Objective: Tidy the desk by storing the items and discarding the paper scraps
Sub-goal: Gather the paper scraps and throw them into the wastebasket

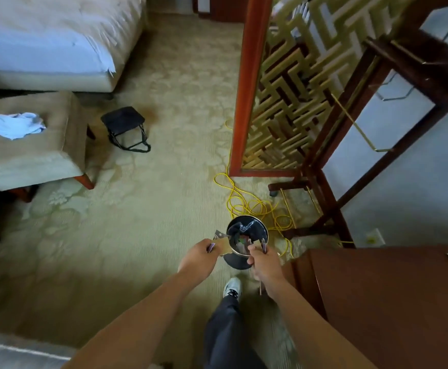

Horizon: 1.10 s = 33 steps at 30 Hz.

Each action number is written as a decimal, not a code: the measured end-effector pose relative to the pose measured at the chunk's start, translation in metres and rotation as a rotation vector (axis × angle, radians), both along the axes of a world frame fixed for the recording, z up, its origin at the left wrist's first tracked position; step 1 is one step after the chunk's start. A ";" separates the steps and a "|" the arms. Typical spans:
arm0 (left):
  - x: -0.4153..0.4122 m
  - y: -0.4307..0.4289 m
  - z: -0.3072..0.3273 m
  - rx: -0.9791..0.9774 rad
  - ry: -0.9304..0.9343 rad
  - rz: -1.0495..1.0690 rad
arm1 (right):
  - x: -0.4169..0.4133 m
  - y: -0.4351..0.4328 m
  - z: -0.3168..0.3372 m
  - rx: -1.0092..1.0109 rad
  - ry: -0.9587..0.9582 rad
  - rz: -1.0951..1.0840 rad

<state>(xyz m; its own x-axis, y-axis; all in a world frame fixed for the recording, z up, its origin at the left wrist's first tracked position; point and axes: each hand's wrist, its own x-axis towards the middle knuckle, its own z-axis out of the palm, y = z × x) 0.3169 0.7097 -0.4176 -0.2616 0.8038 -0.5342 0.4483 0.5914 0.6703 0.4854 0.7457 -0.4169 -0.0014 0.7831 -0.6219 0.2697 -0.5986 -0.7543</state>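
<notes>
Landing on the carpet [164,182] instead of in the bin [257,229] is the likely slip: the bin's mouth is small, and a light scrap let go off-centre could flutter past its rim or into the yellow cable [247,206] just beyond the bin. The left hand [197,258] pinches a tan card scrap [224,245] at the bin's left rim. The right hand [264,265], fingers curled, pinches smaller pieces [255,245] over the near rim. Both lots look thin, stiff and jagged.

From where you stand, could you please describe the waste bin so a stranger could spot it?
Find the wooden lattice screen; at its foot lies a coiled yellow cable. Beside it stands the bin, the only round black container there.
</notes>
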 end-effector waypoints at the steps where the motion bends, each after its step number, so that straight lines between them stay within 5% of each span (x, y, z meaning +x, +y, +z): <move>1: 0.000 0.024 -0.010 -0.032 0.004 0.000 | 0.001 0.024 -0.009 -0.026 0.011 -0.012; 13: 0.025 0.235 -0.175 -0.355 -0.038 -0.141 | 0.012 0.229 -0.177 -0.362 -0.007 -0.099; 23: 0.037 0.304 -0.377 -0.511 0.005 -0.342 | 0.004 0.263 -0.370 -0.548 -0.009 -0.298; 33: 0.042 0.342 -0.445 -0.631 -0.134 -0.427 | 0.004 0.288 -0.434 -0.552 -0.032 -0.331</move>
